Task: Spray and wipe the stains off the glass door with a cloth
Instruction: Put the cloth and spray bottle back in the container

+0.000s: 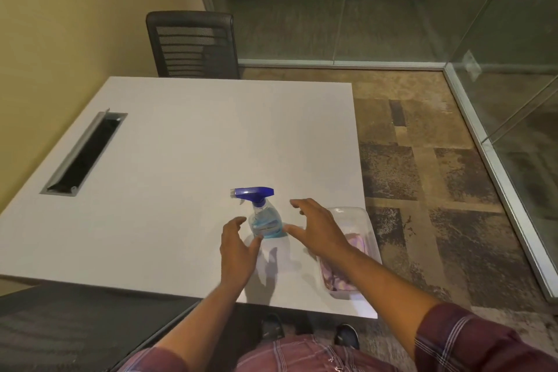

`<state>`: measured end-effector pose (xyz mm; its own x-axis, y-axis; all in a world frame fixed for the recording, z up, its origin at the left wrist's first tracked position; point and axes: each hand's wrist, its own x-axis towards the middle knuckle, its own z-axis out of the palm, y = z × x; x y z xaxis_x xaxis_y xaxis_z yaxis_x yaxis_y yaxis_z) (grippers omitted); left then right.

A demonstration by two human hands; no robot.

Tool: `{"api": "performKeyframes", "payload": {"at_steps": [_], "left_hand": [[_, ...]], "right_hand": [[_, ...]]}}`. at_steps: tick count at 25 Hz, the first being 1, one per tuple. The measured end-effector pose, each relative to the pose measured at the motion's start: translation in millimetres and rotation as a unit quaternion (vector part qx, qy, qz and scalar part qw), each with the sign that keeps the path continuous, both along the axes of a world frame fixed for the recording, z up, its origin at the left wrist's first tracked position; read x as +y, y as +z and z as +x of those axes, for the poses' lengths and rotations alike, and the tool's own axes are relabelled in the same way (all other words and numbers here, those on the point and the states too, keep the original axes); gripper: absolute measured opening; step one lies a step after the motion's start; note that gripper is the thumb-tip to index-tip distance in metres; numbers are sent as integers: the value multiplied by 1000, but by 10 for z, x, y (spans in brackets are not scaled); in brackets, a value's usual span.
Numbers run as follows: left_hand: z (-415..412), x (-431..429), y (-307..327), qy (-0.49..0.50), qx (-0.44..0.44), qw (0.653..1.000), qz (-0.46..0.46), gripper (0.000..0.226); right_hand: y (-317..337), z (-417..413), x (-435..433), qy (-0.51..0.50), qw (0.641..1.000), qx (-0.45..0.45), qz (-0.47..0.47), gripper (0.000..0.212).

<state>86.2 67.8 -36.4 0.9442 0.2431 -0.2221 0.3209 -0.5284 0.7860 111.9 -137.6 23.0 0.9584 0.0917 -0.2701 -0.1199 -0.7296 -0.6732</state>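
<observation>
A clear spray bottle (265, 220) with blue liquid and a blue trigger head stands upright on the white table (181, 145), near its front right corner. My left hand (238, 246) hovers just left of the bottle, fingers spread and empty. My right hand (317, 225) hovers just right of it, fingers spread and empty. A purple cloth (356, 243) lies in a clear plastic container (367, 220) at the table's right edge, partly hidden by my right forearm. Glass walls (513, 69) enclose the room at the back and right.
A black mesh chair (193, 45) stands behind the table, and a second chair (75, 323) sits at the lower left. A cable slot (84, 154) opens in the table's left side. Patterned carpet (422, 190) lies between the table and the glass.
</observation>
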Motion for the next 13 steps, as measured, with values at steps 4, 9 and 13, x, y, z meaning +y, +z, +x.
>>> {"api": "performKeyframes", "payload": {"at_steps": [4,9,13], "left_hand": [[252,108,-67,-61,24,998,-1,76],[393,146,-85,-106,27,994,-19,66],[397,180,-172,-117,15,993,-29,43]], "right_hand": [[44,167,286,9,1000,-8,22,76],[72,266,524,-8,999,-7,45,65],[38,302,646,-25,998,8,55,48]]}}
